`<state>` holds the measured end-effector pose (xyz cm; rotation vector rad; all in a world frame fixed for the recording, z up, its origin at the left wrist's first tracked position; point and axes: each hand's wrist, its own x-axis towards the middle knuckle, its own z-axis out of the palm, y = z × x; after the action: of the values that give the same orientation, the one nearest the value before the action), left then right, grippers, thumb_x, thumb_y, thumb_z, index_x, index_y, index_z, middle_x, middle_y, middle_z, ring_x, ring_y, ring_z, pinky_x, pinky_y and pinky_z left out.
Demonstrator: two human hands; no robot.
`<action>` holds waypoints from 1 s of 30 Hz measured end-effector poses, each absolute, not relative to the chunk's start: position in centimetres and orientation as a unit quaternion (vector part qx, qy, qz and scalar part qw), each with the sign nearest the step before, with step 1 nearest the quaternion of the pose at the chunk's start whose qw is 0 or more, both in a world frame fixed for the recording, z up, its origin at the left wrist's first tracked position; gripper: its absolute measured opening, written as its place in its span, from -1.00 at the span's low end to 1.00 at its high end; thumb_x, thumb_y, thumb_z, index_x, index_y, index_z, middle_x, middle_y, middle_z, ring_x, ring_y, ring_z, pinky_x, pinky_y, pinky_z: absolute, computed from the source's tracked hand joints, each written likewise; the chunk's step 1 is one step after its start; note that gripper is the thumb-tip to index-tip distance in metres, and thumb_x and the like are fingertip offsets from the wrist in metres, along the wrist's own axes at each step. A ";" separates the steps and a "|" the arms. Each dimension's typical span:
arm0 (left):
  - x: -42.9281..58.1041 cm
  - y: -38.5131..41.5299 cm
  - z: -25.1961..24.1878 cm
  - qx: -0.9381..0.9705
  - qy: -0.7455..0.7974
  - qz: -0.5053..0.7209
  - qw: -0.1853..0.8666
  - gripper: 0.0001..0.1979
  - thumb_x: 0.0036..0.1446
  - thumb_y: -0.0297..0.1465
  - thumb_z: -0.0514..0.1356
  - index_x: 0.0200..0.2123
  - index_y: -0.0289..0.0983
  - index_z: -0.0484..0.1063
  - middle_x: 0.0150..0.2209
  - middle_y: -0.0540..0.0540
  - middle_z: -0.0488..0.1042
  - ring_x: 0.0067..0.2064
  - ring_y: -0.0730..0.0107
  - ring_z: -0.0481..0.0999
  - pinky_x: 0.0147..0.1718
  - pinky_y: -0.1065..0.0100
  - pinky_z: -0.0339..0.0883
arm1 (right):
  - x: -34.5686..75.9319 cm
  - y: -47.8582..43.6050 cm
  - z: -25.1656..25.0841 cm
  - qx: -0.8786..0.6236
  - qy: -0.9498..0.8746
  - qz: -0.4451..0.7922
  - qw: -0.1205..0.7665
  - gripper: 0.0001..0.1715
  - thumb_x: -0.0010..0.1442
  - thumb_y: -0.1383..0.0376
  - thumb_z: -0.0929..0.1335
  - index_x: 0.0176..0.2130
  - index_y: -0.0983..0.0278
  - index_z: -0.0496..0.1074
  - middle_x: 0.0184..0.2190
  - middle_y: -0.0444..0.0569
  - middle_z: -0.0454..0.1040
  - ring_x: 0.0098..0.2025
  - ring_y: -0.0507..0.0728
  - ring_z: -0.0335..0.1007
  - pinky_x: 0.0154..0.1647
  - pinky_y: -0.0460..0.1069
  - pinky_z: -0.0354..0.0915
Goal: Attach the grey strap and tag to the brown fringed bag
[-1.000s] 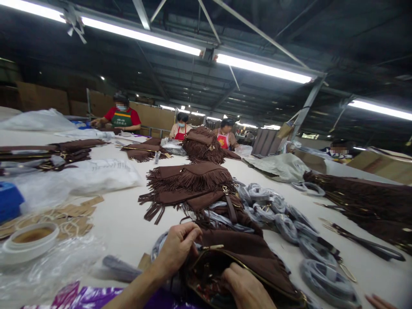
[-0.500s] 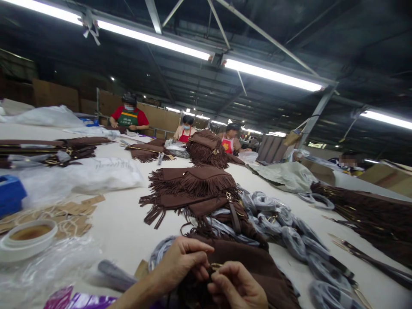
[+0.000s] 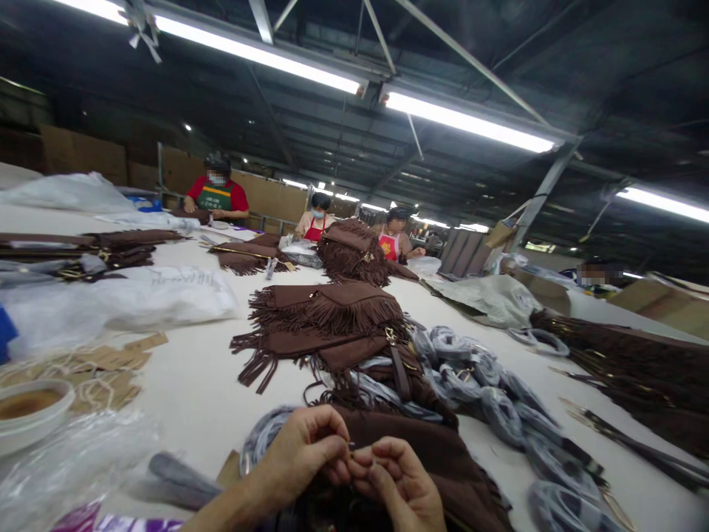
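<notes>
From my end of the feed, the brown bag [image 3: 421, 451] lies on the bench [image 3: 193, 388] at the near edge of my view, partly behind and beneath the hands. The left hand [image 3: 304, 451] and right hand [image 3: 404, 480] meet fingertip to fingertip above it, thumbs pressed to forefingers, both pinching a small piece [image 3: 351, 446] (too tiny for me to name from here).

I judge the bag light for its bulk, soft and limp: its panel sags and bends rather than standing square. The matt cloth looks grippy, not slippery, and hard to break. I'd steady it by a broad fold of that panel, fingers spread, since one pinched corner would let the rest slump. The fringed bag [image 3: 332, 307] just beyond has loose strands I'd keep my grip clear of, lest they snag or tug.

The small piece is another matter: light, easily dropped, fit only for fingertips. The coiled straps [image 3: 501, 414] to the right, sleeved in grey film, look springier and slicker.
</notes>
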<state>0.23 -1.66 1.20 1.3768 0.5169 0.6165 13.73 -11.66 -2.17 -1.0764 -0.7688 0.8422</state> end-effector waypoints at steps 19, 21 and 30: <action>-0.3 -2.4 1.7 0.781 0.244 0.273 0.506 -0.92 0.06 -0.44 0.07 -0.46 -0.26 0.33 -0.53 0.07 0.32 -0.46 0.44 0.31 -0.46 0.46 0.14 | 13.2 -11.4 -2.1 -0.505 -0.369 0.341 0.702 -0.63 -0.04 0.02 0.55 -0.43 0.28 0.56 -0.49 -0.10 0.52 -0.60 -0.03 0.38 -0.69 -0.21 0.31; -0.3 -2.5 1.7 0.790 0.247 0.277 0.488 -0.92 0.05 -0.46 0.08 -0.46 -0.26 0.34 -0.51 0.06 0.35 -0.43 0.44 0.32 -0.42 0.46 0.15 | 13.1 -11.4 -2.1 -0.506 -0.362 0.339 0.706 -0.63 -0.07 0.03 0.56 -0.43 0.27 0.56 -0.50 -0.11 0.51 -0.61 -0.04 0.37 -0.69 -0.21 0.32; 0.0 -2.9 1.7 0.812 0.255 0.274 0.449 -0.89 0.08 -0.49 0.09 -0.46 -0.27 0.37 -0.47 0.03 0.43 -0.40 0.43 0.36 -0.37 0.45 0.14 | 13.0 -11.7 -2.1 -0.525 -0.363 0.318 0.701 -0.66 -0.05 0.05 0.55 -0.46 0.27 0.56 -0.53 -0.13 0.50 -0.60 -0.03 0.39 -0.66 -0.22 0.30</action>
<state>-0.03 -2.91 1.65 2.0076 0.6302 0.6777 13.00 -11.74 -2.08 -1.1695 -0.8082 0.7079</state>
